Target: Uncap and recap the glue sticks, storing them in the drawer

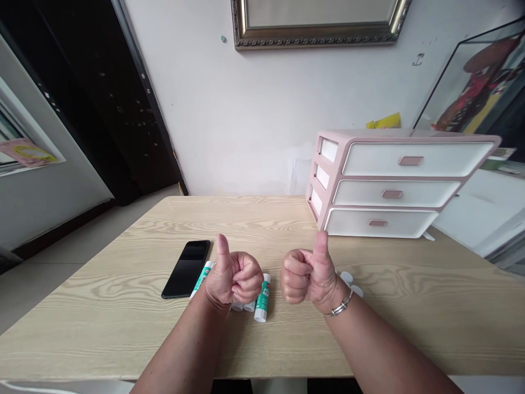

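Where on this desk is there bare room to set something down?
Bare wood on the desk lies left of the phone, and in a strip behind the phone, up to the drawer unit. More lies right of the white discs. It is crowded around the glue sticks, under the left hand and beside the right hand.

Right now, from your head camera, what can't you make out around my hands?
Head view:
Glue sticks: partly hidden by the left hand, so the count is unclear.
White caps: partly hidden by the right hand.
Yellow item: mostly hidden by the drawers.
Frame: cut off by the top edge.
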The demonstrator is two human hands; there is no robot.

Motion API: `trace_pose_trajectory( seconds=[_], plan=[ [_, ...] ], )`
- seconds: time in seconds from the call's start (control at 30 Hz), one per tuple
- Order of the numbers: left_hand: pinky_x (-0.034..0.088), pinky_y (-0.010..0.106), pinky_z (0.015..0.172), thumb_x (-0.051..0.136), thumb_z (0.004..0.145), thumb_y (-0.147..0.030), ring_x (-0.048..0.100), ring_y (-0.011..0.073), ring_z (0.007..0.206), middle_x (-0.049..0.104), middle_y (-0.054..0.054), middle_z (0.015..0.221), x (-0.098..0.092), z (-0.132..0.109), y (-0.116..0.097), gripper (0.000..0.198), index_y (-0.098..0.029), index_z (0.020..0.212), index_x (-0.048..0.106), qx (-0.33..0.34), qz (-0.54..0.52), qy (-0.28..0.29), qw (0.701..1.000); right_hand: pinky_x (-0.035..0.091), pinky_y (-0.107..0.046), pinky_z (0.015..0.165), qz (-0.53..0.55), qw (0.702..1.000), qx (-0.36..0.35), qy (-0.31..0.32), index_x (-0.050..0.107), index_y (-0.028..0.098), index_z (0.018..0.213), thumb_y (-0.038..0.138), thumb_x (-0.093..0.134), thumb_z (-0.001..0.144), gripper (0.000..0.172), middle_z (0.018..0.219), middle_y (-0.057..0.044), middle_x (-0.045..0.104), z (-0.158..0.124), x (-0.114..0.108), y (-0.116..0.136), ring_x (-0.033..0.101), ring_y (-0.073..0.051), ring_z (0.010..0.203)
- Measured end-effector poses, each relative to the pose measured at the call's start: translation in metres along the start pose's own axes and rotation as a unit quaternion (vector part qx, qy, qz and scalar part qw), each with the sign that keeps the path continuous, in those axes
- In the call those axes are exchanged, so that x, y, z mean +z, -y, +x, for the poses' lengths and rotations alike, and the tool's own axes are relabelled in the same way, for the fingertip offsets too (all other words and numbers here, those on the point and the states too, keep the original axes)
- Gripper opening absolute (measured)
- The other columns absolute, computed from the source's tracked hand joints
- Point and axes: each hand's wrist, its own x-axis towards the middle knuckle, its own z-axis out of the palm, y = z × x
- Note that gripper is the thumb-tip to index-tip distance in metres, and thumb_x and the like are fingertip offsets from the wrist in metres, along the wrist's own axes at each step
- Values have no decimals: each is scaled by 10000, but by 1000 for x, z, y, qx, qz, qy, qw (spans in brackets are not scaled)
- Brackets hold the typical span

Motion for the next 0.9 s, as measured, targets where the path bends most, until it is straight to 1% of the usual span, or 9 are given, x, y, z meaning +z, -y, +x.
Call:
trace_pose_trajectory(
  seconds=[0.17, 0.27, 0.4, 0.5, 0.63, 0.77, 0.9],
  plan=[
    [83, 174, 289, 190, 535, -1072, 116, 22, 292, 206, -81, 370, 5, -2, 5, 845, -235, 430, 233, -26, 5, 20, 999, 171, -203, 418, 7, 999, 21, 34, 254, 243, 595, 938, 313, 790, 725, 504, 102, 238, 1, 6, -4, 170, -52, 425],
    [68, 185, 288, 132, 476, -1085, 93, 22, 293, 194, -75, 364, 7, -3, 10, 849, -243, 414, 214, -45, 2, 45, 998, 165, -200, 413, 19, 998, 34, 43, 253, 244, 595, 939, 333, 784, 724, 509, 103, 237, 3, 9, -8, 164, -48, 423],
    [50, 197, 303, 85, 466, -1079, 79, 29, 309, 187, -76, 389, 10, -4, 17, 841, -250, 426, 218, -74, 4, 92, 993, 160, -196, 408, 35, 995, 67, 64, 245, 245, 593, 945, 346, 770, 729, 516, 103, 237, 5, 13, -13, 163, -45, 426],
    [38, 203, 308, 93, 482, -1077, 79, 34, 310, 172, -81, 396, 13, -2, 18, 834, -253, 435, 215, -94, 4, 111, 989, 155, -199, 405, 34, 993, 87, 69, 249, 248, 601, 952, 292, 776, 726, 523, 105, 224, 8, 13, -15, 151, -48, 428],
    [37, 206, 303, 127, 503, -1076, 88, 37, 309, 182, -80, 388, 18, 2, 10, 830, -255, 443, 230, -86, 9, 119, 989, 147, -209, 400, 31, 994, 80, 70, 256, 252, 620, 953, 217, 785, 721, 534, 106, 213, 14, 13, -11, 142, -54, 433],
    [52, 206, 300, 143, 520, -1074, 89, 37, 314, 177, -87, 386, 26, 7, -4, 826, -256, 447, 236, -59, 21, 120, 991, 141, -209, 396, 24, 993, 73, 90, 256, 250, 621, 950, 235, 787, 720, 533, 104, 214, 23, 17, -3, 144, -53, 435],
    [63, 208, 295, 159, 525, -1076, 99, 37, 312, 193, -82, 381, 32, 10, -18, 831, -253, 447, 245, -48, 51, 131, 989, 142, -200, 402, 6, 993, 67, 94, 255, 248, 614, 968, 249, 759, 735, 530, 107, 213, 30, 23, 8, 143, -44, 438]
  ],
)
